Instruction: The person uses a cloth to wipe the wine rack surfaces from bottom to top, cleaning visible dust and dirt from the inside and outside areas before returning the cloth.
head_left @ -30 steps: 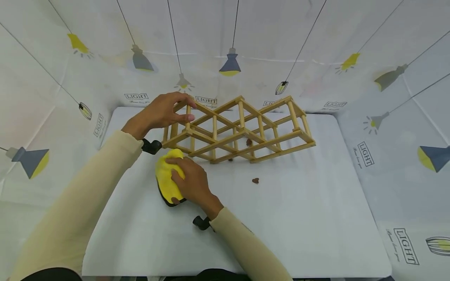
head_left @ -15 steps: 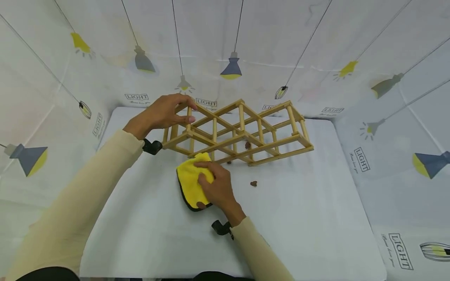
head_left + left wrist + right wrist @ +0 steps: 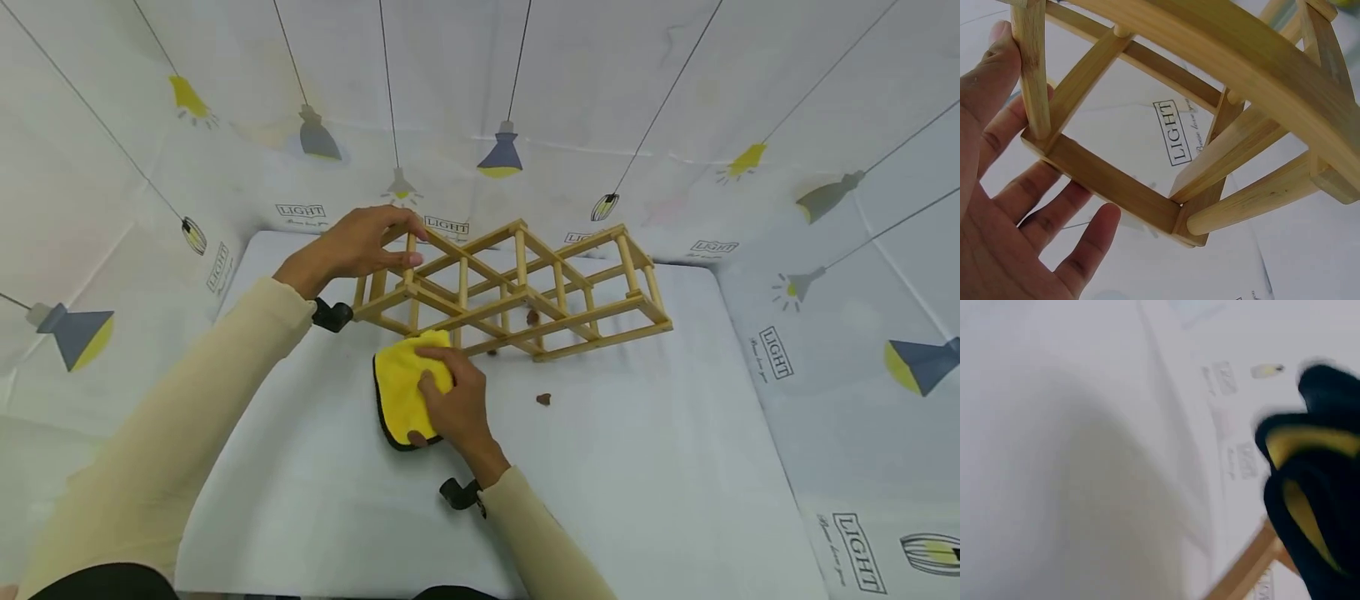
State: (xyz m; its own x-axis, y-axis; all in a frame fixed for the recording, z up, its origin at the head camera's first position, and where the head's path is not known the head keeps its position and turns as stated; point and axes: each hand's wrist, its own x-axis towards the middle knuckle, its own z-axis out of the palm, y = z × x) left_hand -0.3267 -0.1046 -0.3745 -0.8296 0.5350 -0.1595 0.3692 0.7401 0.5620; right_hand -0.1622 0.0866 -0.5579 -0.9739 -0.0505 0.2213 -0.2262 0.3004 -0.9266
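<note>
A light wooden wine rack (image 3: 521,258), a zigzag lattice of slats and dowels, stands at the back of the white table. At its left end my left hand (image 3: 363,242) pinches an upright dowel between thumb and fingers. In the left wrist view, the thumb and index finger lie on either side of that dowel, and the other fingers spread under the rack's lower slat (image 3: 1110,178). My right hand (image 3: 459,404) grips a yellow cloth (image 3: 397,379) with black edging, just in front of the rack. Folds of the cloth's dark edge (image 3: 1291,519) show in the right wrist view.
A small brown lump (image 3: 543,399) lies on the table (image 3: 637,467) in front of the rack. Another brown lump (image 3: 533,317) shows through the slats, and a smaller one (image 3: 492,352) sits by the lower edge. A lamp-printed sheet (image 3: 585,108) surrounds the table.
My right hand and the yellow cloth have moved right, away from the rack's left end, and the cloth looks flatter. My left hand keeps its grip on the dowel.
</note>
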